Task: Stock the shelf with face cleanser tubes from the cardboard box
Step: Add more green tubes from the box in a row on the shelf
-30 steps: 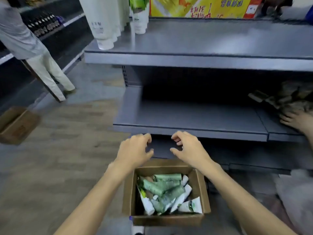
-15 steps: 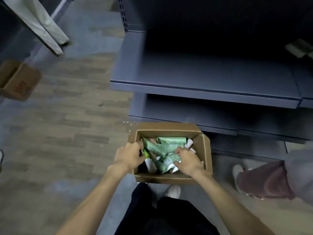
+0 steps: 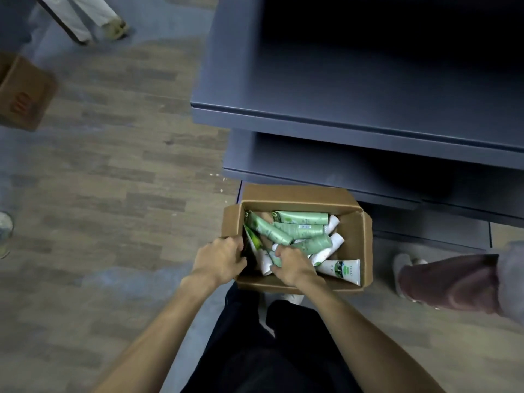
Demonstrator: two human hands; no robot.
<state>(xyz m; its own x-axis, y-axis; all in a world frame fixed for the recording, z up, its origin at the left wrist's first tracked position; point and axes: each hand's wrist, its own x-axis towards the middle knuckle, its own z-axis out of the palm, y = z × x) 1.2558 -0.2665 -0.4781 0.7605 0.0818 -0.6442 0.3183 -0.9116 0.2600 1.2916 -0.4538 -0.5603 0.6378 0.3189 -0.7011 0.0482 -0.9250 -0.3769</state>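
An open cardboard box (image 3: 355,239) stands on the floor in front of the grey shelf (image 3: 354,120). Several green and white face cleanser tubes (image 3: 300,229) lie jumbled inside it. My left hand (image 3: 219,258) grips the box's left wall, fingers curled over the rim. My right hand (image 3: 293,265) is down inside the box, fingers closed around a green tube (image 3: 274,258) near the front left. The shelf boards in view are bare and dark at the back.
Another person's leg in reddish trousers (image 3: 448,285) and a pale shoe stand just right of the box. A second cardboard box (image 3: 24,92) sits on the floor at far left. Someone's legs (image 3: 85,15) are at top left. My dark trousers are below the box.
The view tilted down from the shelf to the box. Both hands dropped from above the box into it; the left took the rim, the right closed on a tube.
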